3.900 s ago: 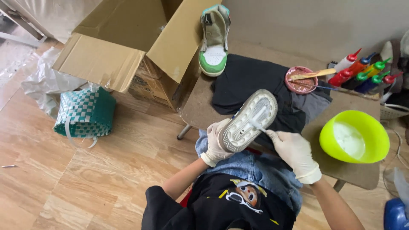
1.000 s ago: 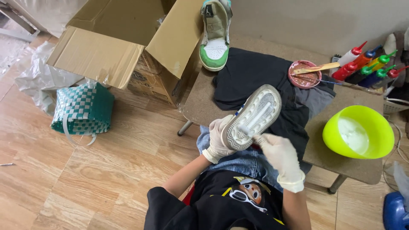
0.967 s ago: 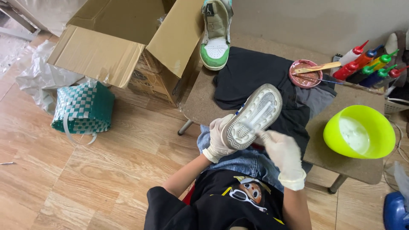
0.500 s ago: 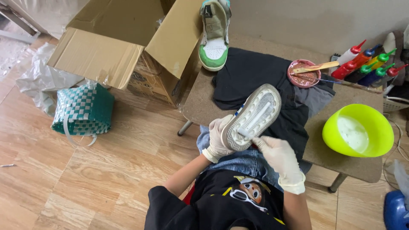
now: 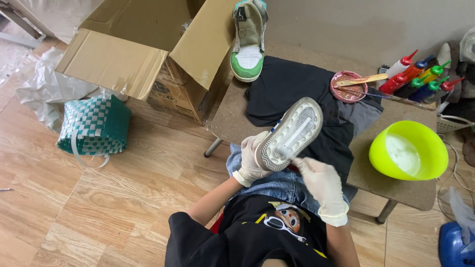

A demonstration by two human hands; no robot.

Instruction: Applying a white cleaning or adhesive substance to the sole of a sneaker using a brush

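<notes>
My left hand (image 5: 249,159), in a white glove, grips a shoe (image 5: 292,132) turned sole-up over my lap, its pale grey sole facing the camera. My right hand (image 5: 316,175), also gloved, touches the heel end of that sole with its fingertips; whether it holds a small tool is hidden. A second shoe (image 5: 248,38), green, white and tan, stands upright at the far edge of the low table (image 5: 232,116). A dark cloth (image 5: 287,91) is spread on the table under the held shoe.
A lime-green bowl (image 5: 408,151) with white liquid sits at the table's right. A pink dish (image 5: 348,86) with a wooden stick and several squeeze bottles (image 5: 420,79) stand at the back right. An open cardboard box (image 5: 143,54) and green woven basket (image 5: 94,126) are on the floor left.
The shoe has stayed sole-up in my left hand. My right hand shifted slightly along the heel end of the sole; the view moved a little.
</notes>
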